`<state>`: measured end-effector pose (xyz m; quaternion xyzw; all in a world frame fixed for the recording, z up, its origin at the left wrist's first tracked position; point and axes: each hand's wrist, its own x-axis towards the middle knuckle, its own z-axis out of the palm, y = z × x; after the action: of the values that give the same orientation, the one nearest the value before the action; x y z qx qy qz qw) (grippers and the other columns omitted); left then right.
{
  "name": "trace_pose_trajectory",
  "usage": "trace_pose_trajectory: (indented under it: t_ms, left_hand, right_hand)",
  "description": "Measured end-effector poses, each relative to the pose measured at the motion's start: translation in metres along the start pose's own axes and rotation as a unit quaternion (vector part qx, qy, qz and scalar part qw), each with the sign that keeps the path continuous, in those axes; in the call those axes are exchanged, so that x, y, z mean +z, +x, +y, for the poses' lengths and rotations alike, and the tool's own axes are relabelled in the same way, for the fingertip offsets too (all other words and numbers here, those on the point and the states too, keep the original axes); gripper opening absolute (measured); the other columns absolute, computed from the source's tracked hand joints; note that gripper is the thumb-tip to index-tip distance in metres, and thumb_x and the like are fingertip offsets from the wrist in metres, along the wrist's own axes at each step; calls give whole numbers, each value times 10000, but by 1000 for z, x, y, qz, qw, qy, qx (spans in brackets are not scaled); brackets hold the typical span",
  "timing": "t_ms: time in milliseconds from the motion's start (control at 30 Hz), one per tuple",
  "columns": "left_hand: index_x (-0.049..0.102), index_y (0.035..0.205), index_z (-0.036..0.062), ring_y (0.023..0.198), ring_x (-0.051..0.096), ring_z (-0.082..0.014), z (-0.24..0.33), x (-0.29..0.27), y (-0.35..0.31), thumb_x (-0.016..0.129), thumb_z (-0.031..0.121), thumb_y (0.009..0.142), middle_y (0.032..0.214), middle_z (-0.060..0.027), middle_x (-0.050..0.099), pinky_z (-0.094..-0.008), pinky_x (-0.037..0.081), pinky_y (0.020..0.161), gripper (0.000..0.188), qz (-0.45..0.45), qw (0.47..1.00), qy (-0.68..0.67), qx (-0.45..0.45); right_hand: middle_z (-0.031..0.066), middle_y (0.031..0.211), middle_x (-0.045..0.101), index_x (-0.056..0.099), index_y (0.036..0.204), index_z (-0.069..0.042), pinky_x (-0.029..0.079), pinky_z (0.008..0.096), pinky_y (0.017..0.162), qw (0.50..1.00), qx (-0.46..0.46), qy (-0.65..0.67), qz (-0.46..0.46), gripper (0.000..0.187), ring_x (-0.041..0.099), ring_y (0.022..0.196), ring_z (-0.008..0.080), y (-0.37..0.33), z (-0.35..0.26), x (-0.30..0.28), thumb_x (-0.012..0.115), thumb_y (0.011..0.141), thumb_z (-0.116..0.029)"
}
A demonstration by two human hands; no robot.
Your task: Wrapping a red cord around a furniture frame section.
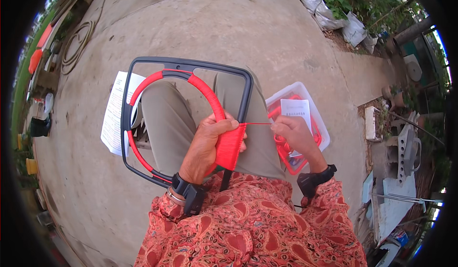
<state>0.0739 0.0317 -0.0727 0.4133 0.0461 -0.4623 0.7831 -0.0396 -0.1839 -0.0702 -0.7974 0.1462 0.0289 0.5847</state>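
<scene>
A black frame with rounded corners [214,66] rests across my lap, with a ring inside it largely wound in red cord [206,94]. My left hand [204,140] is closed round a broad red-wrapped section [231,146] at the frame's right side, thumb on top near its upper edge. From there a thin red cord [257,123] runs taut to the right. My right hand [289,131] pinches that cord, fingers closed, just over the bin beside my right leg. Short bare black stretches of the ring [176,74] show at its top.
Right of my legs stands a translucent plastic bin [325,124] holding red cord and a printed sheet [296,108]. More printed paper [114,116] lies by my left leg. A coiled hose [76,50] is far left; white sacks [329,16] and concrete blocks [406,145] line the right.
</scene>
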Motion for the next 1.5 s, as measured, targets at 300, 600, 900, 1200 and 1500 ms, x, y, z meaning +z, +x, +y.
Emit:
trace_pose_trajectory:
  t_ms: [300,600,900,1200,1500]
  left_hand:
    - [549,989,2,544,641,-289,0,2,-2,631,86,847,740,-198,644,-382,544,504,184,6,1000,2,-14]
    - [571,975,-20,544,638,-285,1,1,-3,634,108,865,743,-197,649,-381,534,504,180,-15,1000,19,-6]
    - [543,861,40,530,621,-225,10,17,-1,740,38,771,684,-134,622,-345,523,456,216,46,994,94,-27]
    - [551,859,23,494,619,-221,3,13,6,724,73,782,677,-135,632,-336,514,426,196,78,987,141,0]
    - [579,901,-42,547,655,-257,0,-1,2,597,127,889,750,-198,656,-330,557,497,171,51,996,72,28]
  right_hand:
    - [-54,622,459,540,696,-13,350,237,549,997,0,67,29,254,404,619,29,-14,-1,-1,592,891,-166]
    - [-58,615,455,511,656,-35,332,234,514,987,4,155,34,287,388,584,23,-2,20,13,598,892,-174]
    - [-55,571,426,494,641,-28,332,245,494,996,-28,76,34,309,397,569,30,-9,11,8,600,885,-186]
    - [-59,566,425,492,629,-44,313,241,473,989,-21,132,54,319,379,548,19,1,38,22,598,887,-199]
    - [-42,562,453,511,627,-38,340,247,470,995,20,97,26,317,408,536,24,0,36,20,598,878,-212]
